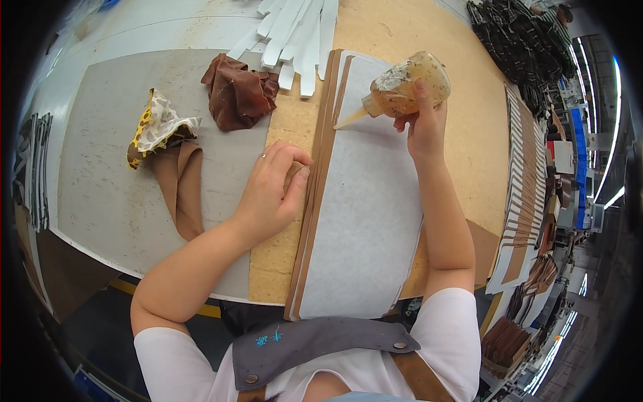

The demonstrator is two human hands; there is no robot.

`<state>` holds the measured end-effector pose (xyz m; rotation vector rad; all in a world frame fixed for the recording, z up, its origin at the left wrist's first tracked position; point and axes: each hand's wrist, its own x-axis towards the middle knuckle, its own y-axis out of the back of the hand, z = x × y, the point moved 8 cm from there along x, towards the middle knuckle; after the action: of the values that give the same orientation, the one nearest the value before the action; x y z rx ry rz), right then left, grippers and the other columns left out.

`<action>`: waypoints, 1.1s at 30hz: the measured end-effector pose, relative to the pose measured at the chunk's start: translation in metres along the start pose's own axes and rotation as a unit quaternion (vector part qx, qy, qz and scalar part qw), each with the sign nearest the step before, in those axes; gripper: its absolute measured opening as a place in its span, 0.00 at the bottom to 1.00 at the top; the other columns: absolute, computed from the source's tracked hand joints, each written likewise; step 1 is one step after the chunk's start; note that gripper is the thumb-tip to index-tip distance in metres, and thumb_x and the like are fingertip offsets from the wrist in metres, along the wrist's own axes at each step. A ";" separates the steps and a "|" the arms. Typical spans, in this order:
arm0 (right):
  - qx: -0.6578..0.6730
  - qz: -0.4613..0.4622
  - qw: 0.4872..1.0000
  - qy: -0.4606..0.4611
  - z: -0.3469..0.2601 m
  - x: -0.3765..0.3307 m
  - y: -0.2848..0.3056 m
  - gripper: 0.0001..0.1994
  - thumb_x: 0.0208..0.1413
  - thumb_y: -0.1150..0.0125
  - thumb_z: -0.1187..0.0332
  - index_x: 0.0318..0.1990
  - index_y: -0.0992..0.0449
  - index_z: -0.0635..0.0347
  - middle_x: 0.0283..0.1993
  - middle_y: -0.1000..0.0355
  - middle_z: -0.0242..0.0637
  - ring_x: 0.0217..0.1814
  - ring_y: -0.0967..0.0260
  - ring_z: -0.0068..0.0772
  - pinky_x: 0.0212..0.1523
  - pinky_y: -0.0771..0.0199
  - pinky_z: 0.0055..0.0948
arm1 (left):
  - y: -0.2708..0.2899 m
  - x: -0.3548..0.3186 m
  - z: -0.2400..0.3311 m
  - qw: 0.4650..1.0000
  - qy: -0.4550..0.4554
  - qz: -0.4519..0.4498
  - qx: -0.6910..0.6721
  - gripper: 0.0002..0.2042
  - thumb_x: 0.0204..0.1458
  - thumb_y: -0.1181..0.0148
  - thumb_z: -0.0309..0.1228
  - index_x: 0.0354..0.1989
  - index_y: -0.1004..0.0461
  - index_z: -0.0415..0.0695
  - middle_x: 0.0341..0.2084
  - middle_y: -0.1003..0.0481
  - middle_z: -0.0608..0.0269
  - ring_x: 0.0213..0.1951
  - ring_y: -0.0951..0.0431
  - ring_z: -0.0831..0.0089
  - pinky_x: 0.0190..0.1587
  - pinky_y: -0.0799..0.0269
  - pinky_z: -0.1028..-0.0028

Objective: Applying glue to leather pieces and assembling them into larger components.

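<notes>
My right hand (pixel 426 120) is wrapped round a cloudy squeeze bottle (pixel 410 86) with yellowish contents and grime on its outside. The bottle is tilted down to the left. Its narrow nozzle meets or nearly meets the left edge of a long panel (pixel 365 214) with a whitish face and brown borders. Under that panel lie more brown-edged panels (pixel 315 221), staggered leftward. My left hand (pixel 276 184), with a ring on one finger, is closed beside the stack's left edge. A bit of brown shows between its thumb and fingers, but I cannot make out what it is.
On the grey mat (pixel 100 187) lie a crumpled dark brown leather piece (pixel 241 92), a patterned cloth (pixel 157 127) and a folded brown strip (pixel 177 181). White strips (pixel 295 33) are heaped at the far side. Rows of brown-and-white strips (pixel 519 194) and black bundled material (pixel 522 47) occupy the right.
</notes>
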<state>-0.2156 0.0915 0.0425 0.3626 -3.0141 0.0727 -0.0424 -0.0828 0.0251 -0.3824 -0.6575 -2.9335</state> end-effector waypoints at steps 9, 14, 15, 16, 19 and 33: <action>-0.022 0.009 1.000 -0.009 -0.004 -0.023 -0.007 0.22 0.55 0.46 0.55 0.47 0.39 0.63 0.34 0.31 0.38 0.24 0.32 0.23 0.10 0.40 0.18 | 0.002 0.001 -0.005 0.997 0.043 0.019 -0.055 0.06 0.49 0.52 0.20 0.37 0.36 0.38 0.33 0.34 0.56 0.35 0.31 0.63 0.40 0.36 0.68; -0.031 -0.001 0.999 -0.028 -0.004 -0.036 -0.008 0.23 0.54 0.45 0.54 0.47 0.39 0.63 0.34 0.32 0.37 0.24 0.31 0.23 0.10 0.40 0.17 | 0.001 0.001 -0.006 0.997 0.054 0.011 -0.058 0.06 0.52 0.54 0.19 0.38 0.36 0.39 0.34 0.35 0.61 0.35 0.33 0.74 0.41 0.37 0.77; -0.031 0.000 0.999 -0.028 -0.005 -0.039 -0.008 0.23 0.54 0.45 0.54 0.47 0.39 0.63 0.34 0.32 0.37 0.24 0.31 0.23 0.10 0.40 0.17 | 0.001 0.001 -0.005 0.997 0.054 0.010 -0.058 0.06 0.52 0.54 0.19 0.38 0.36 0.39 0.34 0.35 0.61 0.35 0.33 0.74 0.41 0.37 0.77; -0.028 -0.011 0.999 -0.028 -0.007 -0.041 -0.009 0.23 0.54 0.45 0.53 0.47 0.39 0.63 0.34 0.32 0.37 0.24 0.31 0.23 0.10 0.39 0.17 | 0.001 0.001 -0.004 0.997 0.052 0.013 -0.059 0.06 0.52 0.54 0.19 0.38 0.36 0.39 0.34 0.35 0.61 0.34 0.33 0.74 0.40 0.37 0.78; -0.031 -0.026 0.998 -0.044 -0.001 -0.049 -0.015 0.23 0.54 0.46 0.53 0.47 0.39 0.62 0.34 0.32 0.37 0.24 0.31 0.22 0.10 0.39 0.17 | 0.002 0.000 -0.010 0.996 0.057 0.016 -0.069 0.05 0.53 0.54 0.19 0.38 0.36 0.39 0.33 0.35 0.62 0.34 0.33 0.75 0.40 0.37 0.78; -0.018 -0.007 0.997 -0.078 -0.001 -0.096 -0.015 0.22 0.54 0.46 0.54 0.48 0.39 0.62 0.34 0.31 0.36 0.26 0.30 0.22 0.10 0.39 0.17 | 0.002 0.001 -0.008 0.997 0.046 0.026 -0.057 0.06 0.50 0.53 0.20 0.37 0.36 0.37 0.33 0.34 0.55 0.35 0.31 0.63 0.40 0.35 0.69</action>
<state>-0.1192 0.0998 0.0333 0.4028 -3.1606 -0.0114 -0.0452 -0.0877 0.0195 -0.2680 -0.4620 -2.9270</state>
